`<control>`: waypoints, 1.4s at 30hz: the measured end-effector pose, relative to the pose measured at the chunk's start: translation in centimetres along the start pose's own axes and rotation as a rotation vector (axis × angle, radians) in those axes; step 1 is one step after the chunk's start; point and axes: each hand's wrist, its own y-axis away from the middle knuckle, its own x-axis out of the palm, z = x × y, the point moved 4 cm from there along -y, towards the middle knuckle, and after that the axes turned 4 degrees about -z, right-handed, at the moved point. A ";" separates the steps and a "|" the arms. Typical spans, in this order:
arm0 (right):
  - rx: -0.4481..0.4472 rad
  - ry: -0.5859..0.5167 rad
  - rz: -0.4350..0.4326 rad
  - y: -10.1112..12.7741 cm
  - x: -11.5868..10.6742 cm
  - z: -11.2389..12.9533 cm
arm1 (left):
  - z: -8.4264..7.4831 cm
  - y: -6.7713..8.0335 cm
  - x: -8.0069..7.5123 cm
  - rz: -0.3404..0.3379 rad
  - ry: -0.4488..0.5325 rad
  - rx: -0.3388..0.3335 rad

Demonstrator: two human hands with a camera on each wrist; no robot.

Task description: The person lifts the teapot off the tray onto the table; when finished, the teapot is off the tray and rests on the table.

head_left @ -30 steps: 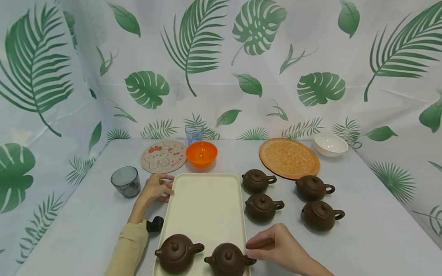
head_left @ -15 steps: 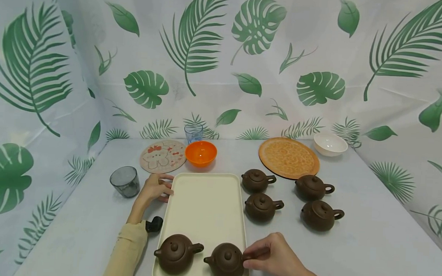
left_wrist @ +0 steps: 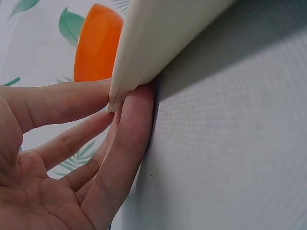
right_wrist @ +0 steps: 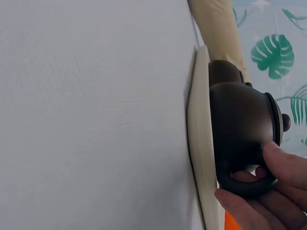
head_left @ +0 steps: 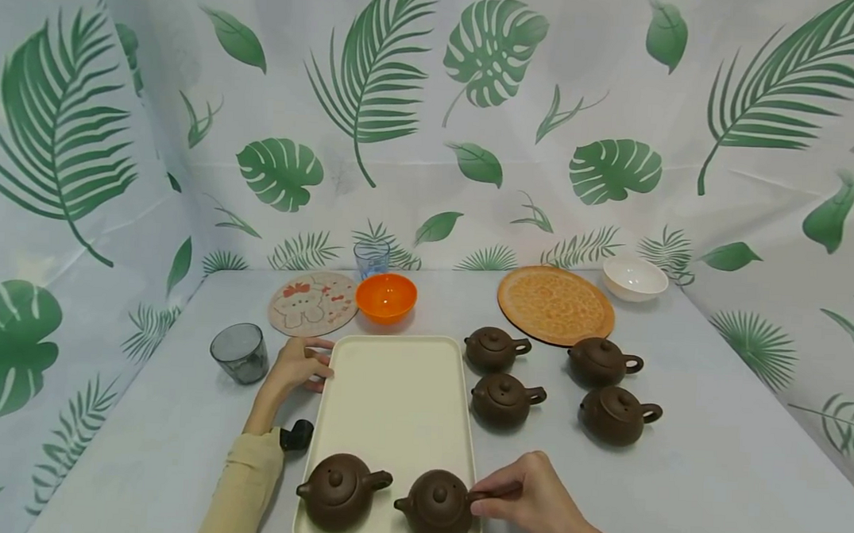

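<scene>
Nearest the person, at the front right corner of the cream tray point(head_left: 393, 392), stands a brown teapot point(head_left: 436, 505), upright with its lid on. Its spout-to-handle axis runs across the table, spout to the left and handle to the right. The right hand point(head_left: 531, 498) has its thumb and fingers curled in on that handle: in the right wrist view the fingers point(right_wrist: 283, 167) close around the loop of the handle from both sides, so the hand pinches it while the pot's base sits on the tray. A second teapot point(head_left: 338, 492) stands just beside the first, to its left on the same front edge, and points the other way, with its handle to the right and spout to the left-front; nothing touches it.

The tray's long axis runs away from the person. Partway up its left edge the left hand point(head_left: 299, 366) holds the rim: the left wrist view shows the fingers point(left_wrist: 129, 143) nearly straight under the lip and the thumb on top, a loose pinch on the edge.

Right of the tray four more teapots point(head_left: 617, 414) stand on the grey table point(head_left: 711, 470). Farther back are a grey cup point(head_left: 239, 352), a round picture mat point(head_left: 313, 302), an orange bowl point(head_left: 386, 296), a clear glass point(head_left: 371, 258), an orange plate point(head_left: 556, 305) and a white bowl point(head_left: 634, 277)
</scene>
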 end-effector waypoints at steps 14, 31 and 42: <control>-0.012 0.017 -0.057 1.6 -8.4 -1.1 | 0.0 0.0 -0.1 -0.008 -0.001 0.001; 0.090 0.157 -0.100 7.7 -18.6 -5.8 | 0.1 0.0 0.0 -0.006 0.009 0.007; 0.143 0.179 -0.081 8.6 -19.4 -7.1 | 0.0 0.0 0.0 -0.007 0.005 0.004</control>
